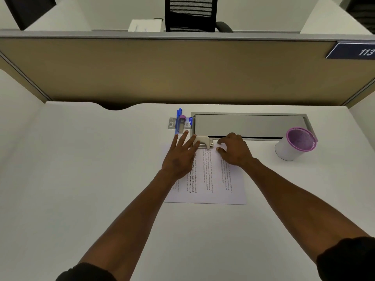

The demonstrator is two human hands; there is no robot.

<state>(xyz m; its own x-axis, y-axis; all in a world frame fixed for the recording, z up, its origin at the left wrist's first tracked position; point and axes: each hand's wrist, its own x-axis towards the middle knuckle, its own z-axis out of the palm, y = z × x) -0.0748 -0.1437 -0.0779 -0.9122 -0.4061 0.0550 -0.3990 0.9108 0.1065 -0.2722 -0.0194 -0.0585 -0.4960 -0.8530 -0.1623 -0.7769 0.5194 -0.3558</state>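
- Head view: left grip (180, 157) spread on thin printed paper (213, 187), touching the rounded beige stapler (204, 141).
- Right grip (235, 151) curled at paper's far edge; pinching unclear.
- Smooth table (91, 159), roomy left.

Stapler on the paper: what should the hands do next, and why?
Probably press the stapler down with the left hand. It sits over the top edge of the printed paper, that hand's straight fingers touch it, and the right hand holds the paper beside it.

Black sleeves (87, 272) above bare forearms
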